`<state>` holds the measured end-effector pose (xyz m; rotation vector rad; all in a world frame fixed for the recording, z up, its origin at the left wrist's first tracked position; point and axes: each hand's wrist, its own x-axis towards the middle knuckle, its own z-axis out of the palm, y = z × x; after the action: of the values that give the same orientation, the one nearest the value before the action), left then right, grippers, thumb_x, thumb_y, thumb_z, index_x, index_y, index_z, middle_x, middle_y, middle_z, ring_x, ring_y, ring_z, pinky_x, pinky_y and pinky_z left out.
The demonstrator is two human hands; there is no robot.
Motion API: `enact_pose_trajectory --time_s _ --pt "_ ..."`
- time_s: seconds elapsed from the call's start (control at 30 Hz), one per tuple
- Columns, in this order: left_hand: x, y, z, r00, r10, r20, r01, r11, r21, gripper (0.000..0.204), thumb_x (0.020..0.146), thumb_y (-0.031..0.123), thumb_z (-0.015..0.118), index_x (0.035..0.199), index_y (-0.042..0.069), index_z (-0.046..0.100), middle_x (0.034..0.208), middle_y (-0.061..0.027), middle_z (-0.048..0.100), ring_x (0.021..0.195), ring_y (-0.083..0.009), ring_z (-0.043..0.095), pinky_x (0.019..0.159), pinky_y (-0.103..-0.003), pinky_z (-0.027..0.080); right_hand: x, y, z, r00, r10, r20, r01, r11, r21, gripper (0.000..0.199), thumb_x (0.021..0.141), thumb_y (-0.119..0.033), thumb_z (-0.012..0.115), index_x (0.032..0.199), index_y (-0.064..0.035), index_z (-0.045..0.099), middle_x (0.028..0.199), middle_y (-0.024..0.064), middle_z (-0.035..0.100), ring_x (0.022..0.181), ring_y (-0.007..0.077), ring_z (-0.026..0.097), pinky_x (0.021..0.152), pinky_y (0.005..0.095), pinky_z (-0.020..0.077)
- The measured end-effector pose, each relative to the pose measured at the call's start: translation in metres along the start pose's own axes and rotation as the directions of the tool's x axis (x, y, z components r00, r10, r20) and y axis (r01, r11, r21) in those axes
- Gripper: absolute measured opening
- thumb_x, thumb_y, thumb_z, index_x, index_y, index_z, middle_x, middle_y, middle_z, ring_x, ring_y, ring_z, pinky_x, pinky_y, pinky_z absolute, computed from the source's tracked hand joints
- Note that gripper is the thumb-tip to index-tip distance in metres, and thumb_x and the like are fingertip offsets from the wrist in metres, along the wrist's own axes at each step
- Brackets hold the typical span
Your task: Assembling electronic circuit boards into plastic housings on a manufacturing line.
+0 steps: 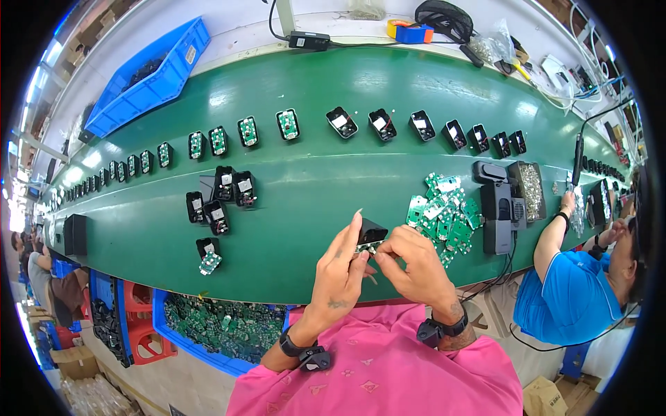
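Hovering over the near edge of the green belt (305, 187), both hands are seen joined on one small assembly. The left hand (340, 270) is closed, its fingers curled around a black plastic case (372, 231) with the forefinger stretched up along its side. The right hand (415, 267) is pinched shut on a small green circuit board (368, 247), which is held against the underside of the case.

Just right of the hands, a loose heap of green circuit boards (445, 215) is noted on the belt near its near edge. Beyond that heap, a black box-shaped device (498, 208) and a tray of small metal parts (528, 187) are set side by side.

Left of the hands, a cluster of open black cases (220, 197) is observed at mid-belt. A long row of cases and boards (361, 125) is laid along the far edge.

Below the near edge, a blue bin of circuit boards (222, 326) is recorded. At the right end, another person in a blue shirt (565, 295) is seated.
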<state>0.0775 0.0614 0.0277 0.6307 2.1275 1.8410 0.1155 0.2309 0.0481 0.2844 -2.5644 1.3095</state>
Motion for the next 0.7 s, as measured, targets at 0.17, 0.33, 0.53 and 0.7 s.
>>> enact_pose_trajectory --time_s 0.17,0.33,0.53,0.7 --pt "-0.003 0.003 0.002 0.994 0.105 0.020 -0.107 0.982 0.157 0.057 0.096 -0.001 0.053 0.151 0.004 0.037 0.134 -0.0220 0.054 0.073 -0.0214 0.069 0.066 -0.033 0.058 -0.007 -0.001 -0.004 1.000 0.019 0.017 -0.019 0.999 0.041 0.009 0.081 -0.001 0.067 0.081 -0.0015 0.059 0.076 0.0109 0.056 0.070 0.0308 0.054 0.063 0.0410 0.0427" --pt "-0.009 0.002 0.006 0.975 0.222 0.032 -0.216 0.891 0.400 0.056 0.095 -0.006 0.052 0.148 0.002 0.041 0.132 -0.0209 0.055 0.072 -0.0183 0.069 0.065 -0.030 0.058 -0.010 -0.001 -0.005 0.999 -0.020 0.037 0.019 1.000 0.024 0.007 0.082 -0.002 0.066 0.082 -0.0011 0.059 0.077 0.0116 0.056 0.072 0.0322 0.054 0.065 0.0418 0.0433" --pt "-0.012 0.007 0.009 0.996 0.089 -0.018 -0.082 0.966 0.245 0.055 0.095 -0.004 0.053 0.148 0.002 0.042 0.129 -0.0219 0.057 0.071 -0.0212 0.070 0.064 -0.032 0.058 -0.012 0.001 -0.004 0.999 -0.026 0.031 0.025 0.999 0.028 0.008 0.082 -0.003 0.068 0.082 -0.0009 0.060 0.078 0.0108 0.057 0.073 0.0302 0.054 0.065 0.0396 0.0425" --pt "-0.019 -0.001 0.014 0.969 0.224 -0.103 -0.141 0.846 0.515 0.054 0.093 -0.001 0.056 0.146 0.003 0.045 0.127 -0.0234 0.057 0.073 -0.0255 0.071 0.065 -0.034 0.058 -0.010 0.002 0.009 0.999 -0.045 0.022 0.046 0.999 -0.023 0.007 0.081 -0.002 0.067 0.082 -0.0013 0.061 0.078 0.0122 0.057 0.074 0.0321 0.054 0.065 0.0413 0.0423"
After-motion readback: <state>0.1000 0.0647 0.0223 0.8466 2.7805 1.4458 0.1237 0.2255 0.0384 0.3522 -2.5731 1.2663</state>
